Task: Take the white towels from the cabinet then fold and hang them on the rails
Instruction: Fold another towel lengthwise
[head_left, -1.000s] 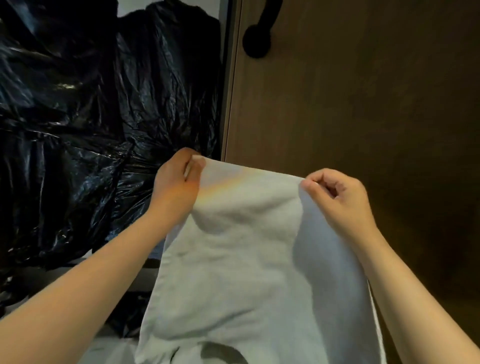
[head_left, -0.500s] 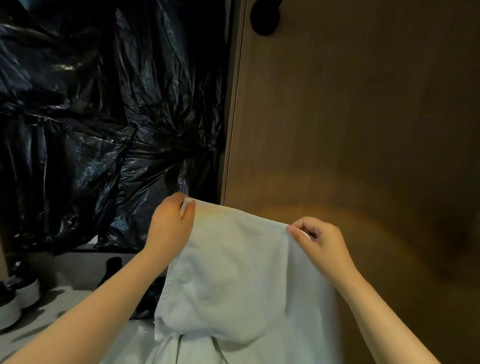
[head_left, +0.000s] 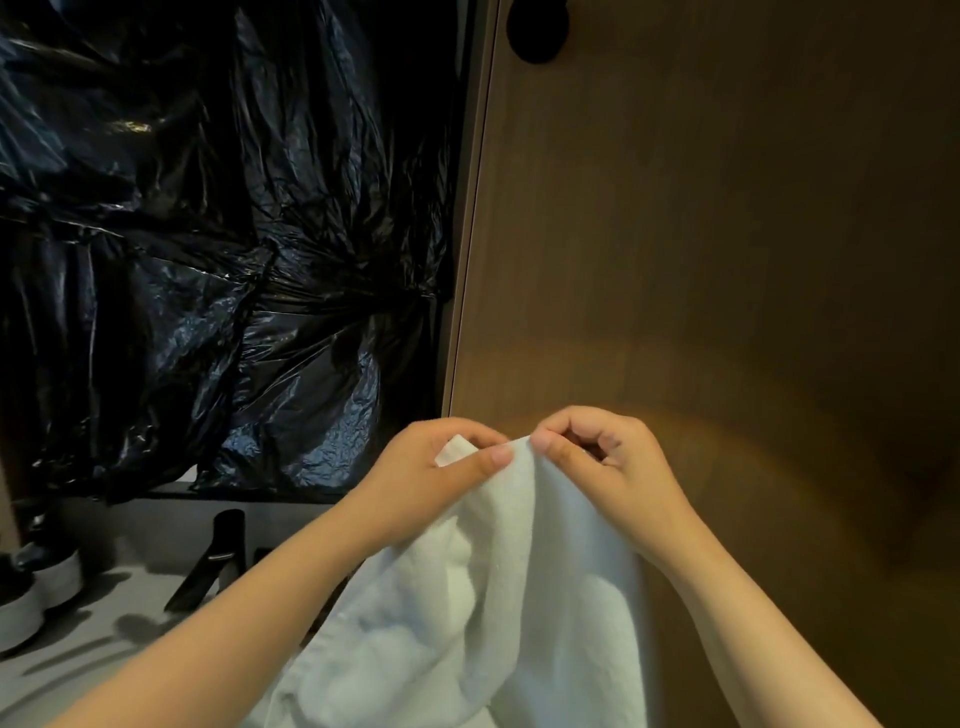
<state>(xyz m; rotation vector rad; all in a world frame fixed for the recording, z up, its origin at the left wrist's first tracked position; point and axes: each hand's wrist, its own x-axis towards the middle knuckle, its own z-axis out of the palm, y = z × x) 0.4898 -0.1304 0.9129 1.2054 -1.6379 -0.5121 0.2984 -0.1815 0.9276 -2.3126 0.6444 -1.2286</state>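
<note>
Head view: left hand (head_left: 431, 467) and right hand (head_left: 610, 462) sit just beside each other at 6 o'clock, each pinching a top corner of the soft white terry towel (head_left: 493, 597). The towel droops between the forearms. Crinkled black plastic sheet (head_left: 208, 234) at 10 o'clock, brown wooden panel (head_left: 727, 234) at 2 o'clock.

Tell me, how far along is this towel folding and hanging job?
Done: one white towel is out and held up. In hand: the left hand and right hand pinch its top edge, close together, so a fold seems under way. Left: finishing the fold and hanging it; no rail shows here, and any further towels are out of sight.
</note>
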